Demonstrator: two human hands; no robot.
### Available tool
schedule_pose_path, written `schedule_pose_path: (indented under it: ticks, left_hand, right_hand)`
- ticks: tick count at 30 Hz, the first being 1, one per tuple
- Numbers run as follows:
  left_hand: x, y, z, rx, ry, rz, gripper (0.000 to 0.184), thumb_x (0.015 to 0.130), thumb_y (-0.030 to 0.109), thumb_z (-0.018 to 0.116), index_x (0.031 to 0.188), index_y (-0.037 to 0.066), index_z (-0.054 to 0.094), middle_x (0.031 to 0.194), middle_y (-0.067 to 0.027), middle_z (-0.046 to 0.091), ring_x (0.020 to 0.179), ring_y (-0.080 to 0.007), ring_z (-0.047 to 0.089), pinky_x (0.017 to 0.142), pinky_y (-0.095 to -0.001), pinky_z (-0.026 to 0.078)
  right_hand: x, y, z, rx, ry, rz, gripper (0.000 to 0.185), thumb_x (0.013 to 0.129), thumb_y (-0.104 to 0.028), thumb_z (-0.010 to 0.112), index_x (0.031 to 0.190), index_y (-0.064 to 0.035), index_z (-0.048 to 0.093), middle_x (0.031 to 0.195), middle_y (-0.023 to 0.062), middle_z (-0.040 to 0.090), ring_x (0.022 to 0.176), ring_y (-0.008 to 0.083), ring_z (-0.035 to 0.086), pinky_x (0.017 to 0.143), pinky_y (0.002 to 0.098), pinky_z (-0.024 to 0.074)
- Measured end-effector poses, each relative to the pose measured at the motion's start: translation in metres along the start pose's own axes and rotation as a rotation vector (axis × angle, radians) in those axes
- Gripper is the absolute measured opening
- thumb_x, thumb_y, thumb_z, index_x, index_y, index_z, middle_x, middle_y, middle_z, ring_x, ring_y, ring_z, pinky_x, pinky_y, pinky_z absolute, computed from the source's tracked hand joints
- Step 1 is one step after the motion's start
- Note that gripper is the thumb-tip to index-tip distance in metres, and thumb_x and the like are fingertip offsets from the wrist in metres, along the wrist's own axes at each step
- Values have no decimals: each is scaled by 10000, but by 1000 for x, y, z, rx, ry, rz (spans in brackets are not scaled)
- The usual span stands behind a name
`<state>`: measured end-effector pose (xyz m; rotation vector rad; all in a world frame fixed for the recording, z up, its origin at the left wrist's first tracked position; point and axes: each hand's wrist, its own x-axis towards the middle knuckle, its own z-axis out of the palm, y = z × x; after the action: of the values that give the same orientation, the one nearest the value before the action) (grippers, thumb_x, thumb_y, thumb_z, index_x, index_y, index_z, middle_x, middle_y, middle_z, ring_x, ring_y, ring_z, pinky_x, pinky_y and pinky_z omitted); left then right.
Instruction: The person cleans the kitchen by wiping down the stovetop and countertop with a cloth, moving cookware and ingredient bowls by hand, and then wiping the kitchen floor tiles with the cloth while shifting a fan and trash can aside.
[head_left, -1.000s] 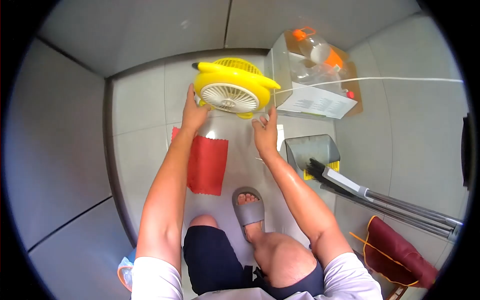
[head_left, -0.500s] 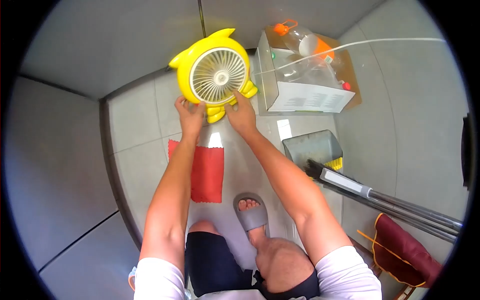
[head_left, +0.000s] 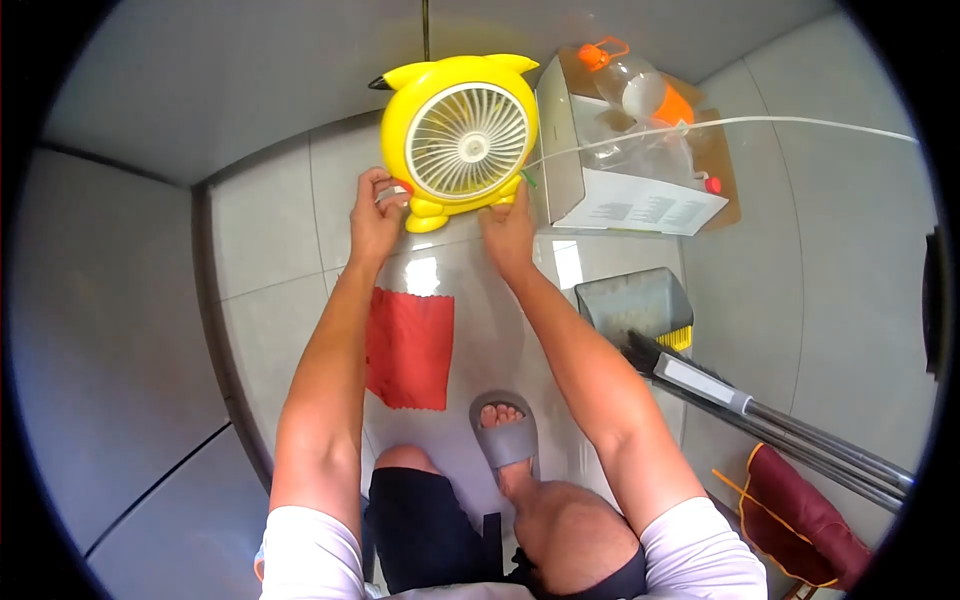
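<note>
A yellow desk fan point(head_left: 395, 130) with a white grille, pointed ears and small feet stands on the tiled floor against the grey panel. My left hand point(head_left: 375, 222) is at its lower left side, with thumb and fingers apart; whether the fingertips touch the casing is hard to see. Round the fan's lower right foot my right hand point(head_left: 508, 238) is closed, its fingertips partly hidden. On the floor nearer to me, beside my left forearm, lies a red cloth point(head_left: 412, 350) with zigzag edges.
Right of the fan, a cardboard box point(head_left: 640, 203) holds plastic bottles point(head_left: 640, 92); a white cable point(head_left: 770, 119) crosses over it. A grey dustpan point(head_left: 635, 300) and a broom point(head_left: 705, 384) lie to the right, near a maroon cloth item point(head_left: 800, 510). Grey panels border the left and back.
The fan has shifted to the right and turned from a leftward tilt to more upright. My left hand has moved from under its front to its side; my right hand has moved along with it.
</note>
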<state>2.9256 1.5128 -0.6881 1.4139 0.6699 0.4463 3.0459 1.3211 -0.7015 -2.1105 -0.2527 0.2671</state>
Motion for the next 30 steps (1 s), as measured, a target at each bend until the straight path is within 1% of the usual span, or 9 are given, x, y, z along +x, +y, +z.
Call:
schedule_pose_path:
  ticks: [5, 9, 12, 16, 21, 22, 27, 28, 30]
  left_hand:
    - [8, -19, 6, 179, -231, 16, 777, 961, -32, 750, 1637, 76, 383, 1271, -125, 687, 1207, -159, 667, 1059, -277, 525]
    - [-2, 5, 18, 228, -210, -53, 795, 922, 49, 845, 1594, 27, 423, 1231, -123, 731, 1087, -188, 715, 1002, -347, 578]
    - [-2, 12, 20, 407, -242, 16, 638, 916, 83, 856, 1466, 17, 540, 1223, -143, 771, 1087, -229, 752, 998, -366, 581]
    - [-4, 3, 11, 438, -261, 59, 537, 923, 119, 848, 1391, 20, 604, 1235, -159, 783, 1144, -265, 757, 1023, -370, 565]
    - [-23, -26, -18, 591, -152, 126, 503, 926, 155, 839, 1366, 31, 629, 1255, -182, 773, 1176, -332, 741, 1020, -404, 554]
    - [-24, -37, -24, 611, -123, 114, 505, 919, 180, 845, 1355, 35, 635, 1255, -198, 768, 1181, -362, 731, 1015, -421, 553]
    - [-19, -57, -31, 569, 60, -23, 489, 925, 196, 846, 1351, 41, 664, 1271, -209, 766, 1202, -387, 717, 1016, -442, 551]
    - [-15, -57, -28, 566, 79, -16, 465, 938, 133, 847, 1353, 28, 668, 1232, -177, 791, 1126, -285, 752, 999, -392, 563]
    - [-8, -58, -21, 521, 119, -8, 466, 934, 105, 843, 1357, 26, 665, 1230, -176, 793, 1118, -278, 755, 993, -385, 564]
  right_hand:
    - [19, 28, 7, -176, 25, 21, 823, 885, -246, 850, 1563, -49, 426, 888, 144, 753, 929, 389, 731, 899, 467, 572]
    - [23, 34, 9, -103, 49, 38, 865, 830, -126, 907, 1544, -52, 425, 1093, 175, 751, 959, 334, 744, 903, 421, 584]
    - [20, 30, 9, 72, 84, 0, 918, 839, -16, 884, 1597, -72, 368, 1175, 151, 729, 943, 268, 728, 938, 368, 594]
    - [34, 43, 7, 315, -149, 35, 965, 909, 30, 806, 1679, -101, 240, 1043, 139, 741, 828, 187, 682, 752, 337, 582]
    - [22, 41, 4, 412, -323, 246, 891, 935, 93, 746, 1606, -108, 195, 939, 137, 740, 764, 173, 660, 703, 339, 585]
    - [20, 41, 5, 344, -303, 256, 856, 905, 0, 818, 1555, -105, 272, 946, 122, 760, 785, 197, 725, 770, 345, 625]
    - [22, 31, 6, 18, -323, 80, 822, 920, -62, 791, 1571, -103, 293, 991, 121, 767, 847, 247, 759, 859, 391, 612]
    - [21, 27, 7, 3, -297, 43, 828, 918, -72, 792, 1580, -104, 298, 995, 118, 767, 867, 255, 759, 880, 396, 607]
    - [25, 24, 10, 76, -279, 23, 834, 918, -88, 781, 1615, -124, 324, 993, 107, 763, 932, 259, 757, 922, 397, 595]
